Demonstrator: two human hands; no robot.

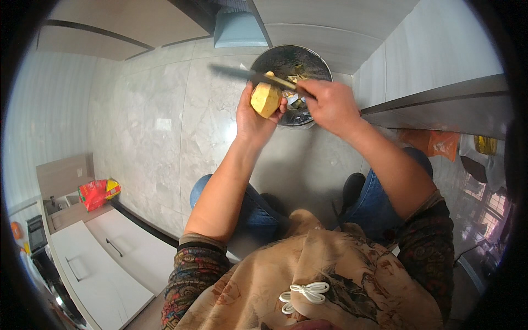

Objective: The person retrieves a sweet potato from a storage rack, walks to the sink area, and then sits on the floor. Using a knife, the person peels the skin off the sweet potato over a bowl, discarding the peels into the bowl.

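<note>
A peeled, pale yellow root vegetable [265, 100], faceted with flat cuts, rests in my left hand [258, 119], fingers wrapped around it. My right hand [334, 105] grips a knife [237, 73] by its handle. The blade is blurred and points left, crossing over the far end of the vegetable. Below both hands stands a round dark bin [291, 57] with a plastic liner. Peelings [298, 78] and some wrappers lie inside it. My right hand is over the bin's right rim, the left over its near left side.
Grey marble-look tiles [144, 115] cover the floor. A red and yellow plastic package [99, 194] is at the left, near white cabinet doors [101, 268]. Orange plastic bags [437, 142] lie at the right. Beyond the bin is a grey panel [313, 35], with a light blue dustpan-like object [239, 31] beside it.
</note>
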